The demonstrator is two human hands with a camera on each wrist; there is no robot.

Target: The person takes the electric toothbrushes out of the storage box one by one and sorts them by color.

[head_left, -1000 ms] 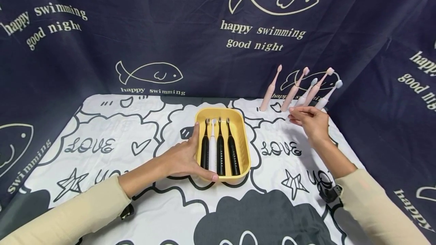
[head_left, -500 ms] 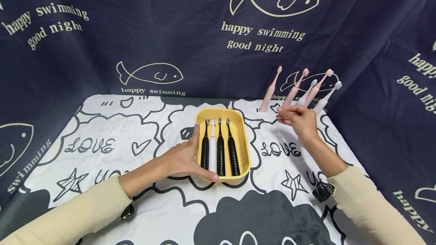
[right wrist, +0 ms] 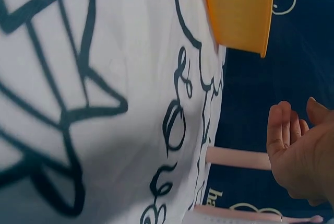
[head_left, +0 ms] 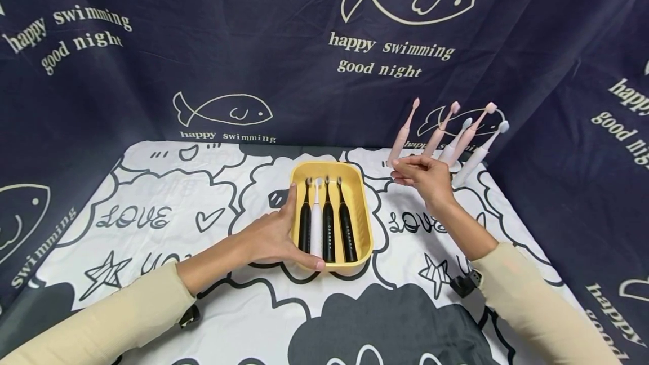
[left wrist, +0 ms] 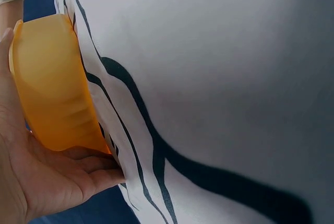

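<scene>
Tray (head_left: pixel 365 221) clamped in my left hand (head_left: pixel 271 235), three black toothbrushes (head_left: pixel 328 235), one white (head_left: pixel 316 227) inside — three pink (head_left: pixel 399 142), two white (head_left: pixel 471 168) near the surface's (head_left: pixel 167 246) far-right corner — my right hand (head_left: pixel 430 179) beside them, fingers loose.

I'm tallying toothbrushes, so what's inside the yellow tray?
Inside the yellow tray, three black toothbrushes and one white toothbrush lie side by side. The left hand covers the tray's near left corner, so anything there can't be seen.

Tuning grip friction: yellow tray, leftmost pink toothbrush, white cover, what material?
Yellow tray: probably plastic, satin; smooth wall, soft sheen. Leftmost pink toothbrush: likely plastic, matte; even colour, no sharp glare. White cover: probably fabric, matte; faint creases.
</scene>
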